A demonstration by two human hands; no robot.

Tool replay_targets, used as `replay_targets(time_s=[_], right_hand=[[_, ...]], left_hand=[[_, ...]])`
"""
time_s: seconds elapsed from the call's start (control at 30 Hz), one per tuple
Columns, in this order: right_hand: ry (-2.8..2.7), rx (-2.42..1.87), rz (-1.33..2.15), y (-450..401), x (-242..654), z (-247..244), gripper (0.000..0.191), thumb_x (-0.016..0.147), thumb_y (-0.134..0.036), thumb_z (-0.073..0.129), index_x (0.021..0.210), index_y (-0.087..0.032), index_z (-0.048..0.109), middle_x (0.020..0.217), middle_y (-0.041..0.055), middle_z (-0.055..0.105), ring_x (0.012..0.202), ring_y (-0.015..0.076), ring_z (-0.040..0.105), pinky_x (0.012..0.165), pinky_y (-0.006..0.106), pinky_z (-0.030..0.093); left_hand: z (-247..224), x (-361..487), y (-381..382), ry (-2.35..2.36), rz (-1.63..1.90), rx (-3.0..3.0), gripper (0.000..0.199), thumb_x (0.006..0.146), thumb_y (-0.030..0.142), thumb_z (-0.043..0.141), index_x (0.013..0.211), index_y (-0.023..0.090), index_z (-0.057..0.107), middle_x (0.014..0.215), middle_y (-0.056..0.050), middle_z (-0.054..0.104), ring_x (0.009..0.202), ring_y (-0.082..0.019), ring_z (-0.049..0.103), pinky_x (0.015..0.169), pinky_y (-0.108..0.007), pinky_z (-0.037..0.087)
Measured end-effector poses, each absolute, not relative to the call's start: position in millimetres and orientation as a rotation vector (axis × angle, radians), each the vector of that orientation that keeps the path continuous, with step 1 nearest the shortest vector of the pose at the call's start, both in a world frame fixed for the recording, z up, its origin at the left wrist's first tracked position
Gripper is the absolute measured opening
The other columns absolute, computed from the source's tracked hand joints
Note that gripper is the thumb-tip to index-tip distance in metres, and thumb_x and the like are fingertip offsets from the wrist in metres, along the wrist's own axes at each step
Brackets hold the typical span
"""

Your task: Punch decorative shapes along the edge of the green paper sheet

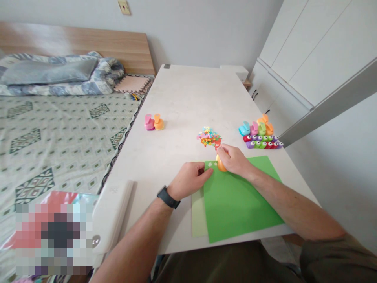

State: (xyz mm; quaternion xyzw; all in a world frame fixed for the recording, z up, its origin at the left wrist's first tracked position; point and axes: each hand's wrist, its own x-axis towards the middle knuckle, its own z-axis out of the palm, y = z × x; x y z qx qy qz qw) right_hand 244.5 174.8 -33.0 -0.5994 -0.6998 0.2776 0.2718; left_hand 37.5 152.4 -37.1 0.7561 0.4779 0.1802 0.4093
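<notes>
My right hand (232,159) is shut around an orange craft punch (220,165), which sits on a sheet of green paper (238,204) and is mostly hidden by my fingers. Small star-like holes show in the paper (211,164) just left of the punch. My left hand (188,181) rests on the sheet's left edge, fingers pressing down and holding nothing else. A pale green sheet (198,214) lies partly under the green one. Above my hands is a heap of colourful paper cutouts (209,137).
The white table (182,94) also holds a pink and an orange punch (153,122), plus several larger punches (256,129) behind rows of small ones (262,141). A patterned bed (64,137) lies left, white cupboards (306,51) right.
</notes>
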Motion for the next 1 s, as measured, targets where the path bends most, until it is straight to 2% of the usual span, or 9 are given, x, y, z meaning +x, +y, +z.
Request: replay_targets(time_s=[0.17, 0.37, 0.6, 0.83, 1.0], right_hand=[[-1.907, -1.627, 0.706, 176, 243, -34, 0.031, 0.098, -0.032, 0.041, 0.072, -0.021, 0.053, 0.064, -0.0018, 0.056, 0.065, 0.0153, 0.053, 0.062, 0.029, 0.030], [-1.898, -1.643, 0.625, 177, 242, -35, 0.030, 0.095, -0.030, 0.044, 0.067, -0.022, 0.046, 0.059, -0.0025, 0.052, 0.060, 0.0148, 0.049, 0.059, 0.030, 0.029], [-1.845, -1.611, 0.756, 177, 247, -33, 0.033, 0.097, -0.041, 0.047, 0.072, -0.022, 0.055, 0.066, -0.0025, 0.060, 0.068, 0.0155, 0.056, 0.063, 0.027, 0.035], [-1.593, -1.645, 0.788, 192, 264, -31, 0.040, 0.095, -0.054, 0.049, 0.078, -0.022, 0.064, 0.067, -0.0019, 0.063, 0.068, 0.0177, 0.059, 0.063, 0.029, 0.040], [-1.506, -1.623, 0.754, 205, 273, -23, 0.039, 0.093, -0.054, 0.052, 0.081, -0.021, 0.068, 0.069, -0.0009, 0.064, 0.069, 0.0183, 0.059, 0.066, 0.030, 0.042]], left_hand=[[-39, 38, 152, 1.192, 0.457, 1.924, 0.046, 0.094, 0.049, 0.051, 0.062, 0.017, 0.041, 0.056, 0.005, 0.035, 0.055, -0.008, 0.031, 0.052, -0.026, 0.020], [-40, 37, 152, 1.195, 0.456, 1.927, 0.047, 0.094, 0.049, 0.051, 0.061, 0.017, 0.041, 0.057, 0.005, 0.035, 0.055, -0.009, 0.031, 0.052, -0.026, 0.020], [-39, 37, 152, 1.189, 0.451, 1.909, 0.046, 0.094, 0.049, 0.051, 0.062, 0.017, 0.043, 0.057, 0.005, 0.036, 0.055, -0.009, 0.032, 0.051, -0.026, 0.021], [-37, 36, 152, 1.188, 0.441, 1.921, 0.046, 0.094, 0.051, 0.051, 0.062, 0.017, 0.044, 0.057, 0.004, 0.038, 0.055, -0.009, 0.031, 0.052, -0.026, 0.020], [-37, 36, 152, 1.194, 0.424, 1.932, 0.046, 0.094, 0.050, 0.050, 0.062, 0.018, 0.044, 0.057, 0.004, 0.038, 0.055, -0.009, 0.031, 0.052, -0.026, 0.021]])
